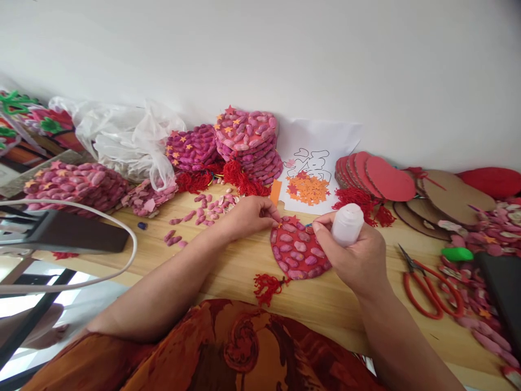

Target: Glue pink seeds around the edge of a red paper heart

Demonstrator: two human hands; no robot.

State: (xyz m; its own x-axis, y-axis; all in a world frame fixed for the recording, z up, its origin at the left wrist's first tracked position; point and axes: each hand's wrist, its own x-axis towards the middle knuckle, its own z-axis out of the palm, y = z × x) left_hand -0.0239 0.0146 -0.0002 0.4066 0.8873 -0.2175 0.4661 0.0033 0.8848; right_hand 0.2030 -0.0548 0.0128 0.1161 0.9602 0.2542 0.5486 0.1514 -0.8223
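Observation:
A red round disc (299, 251) covered with pink-dyed peanut shells lies on the wooden table, with a red tassel (267, 288) at its near edge. A red paper star (292, 220) sits near its far edge. My left hand (253, 216) is pinched at the disc's far left edge, where a small orange star (279, 224) shows at the fingertips. Wrapped round a whitish glue bottle (347, 224), my right hand (362, 258) is over the disc's right side. The bottle is tilted, its base towards me; the fingers partly hide its tip.
White paper (321, 136) with a drawn character bears a pile of orange stars (311, 190). Finished shell discs (246, 130) are stacked behind. Red-handled scissors (431, 290) lie right, below cardboard discs (451, 195). Loose peanut shells (211, 206) and a white cable (132, 239) are left.

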